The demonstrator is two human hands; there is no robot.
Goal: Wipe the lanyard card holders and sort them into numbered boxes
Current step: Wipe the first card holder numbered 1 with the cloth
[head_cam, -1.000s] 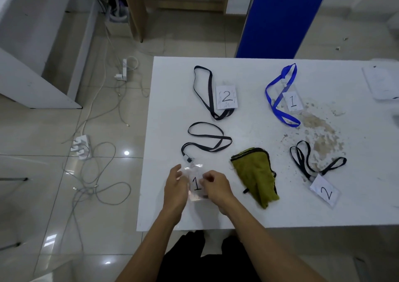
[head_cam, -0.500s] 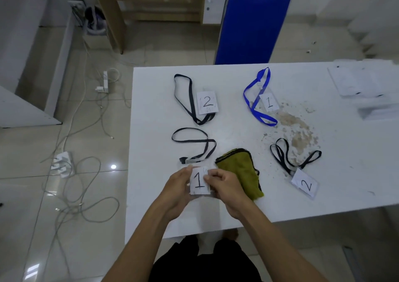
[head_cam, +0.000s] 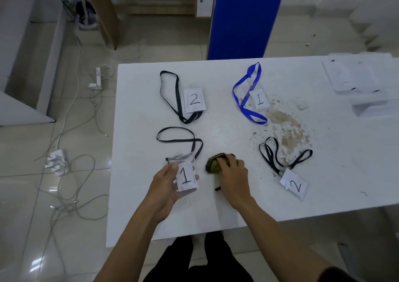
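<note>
Head view: left hand (head_cam: pixel 166 186) grips card holder "1" (head_cam: pixel 186 177) over desk (head_cam: pixel 138 217) near edge; right hand (head_cam: pixel 233 173) closed on green cloth (head_cam: pixel 212 164). Crumb spill (head_cam: pixel 285 128) lies between blue lanyard (head_cam: pixel 244 100) and "2" holder (head_cam: pixel 294 184).

Glossy plastic card holder (head_cam: pixel 186 179), olive cloth (head_cam: pixel 212 164)

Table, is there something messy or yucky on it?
Yes. A brownish patch of crumbs or dirt is scattered on the white table, between the blue lanyard and the far-right card holder marked 2. Nothing else looks spilled or broken.
</note>
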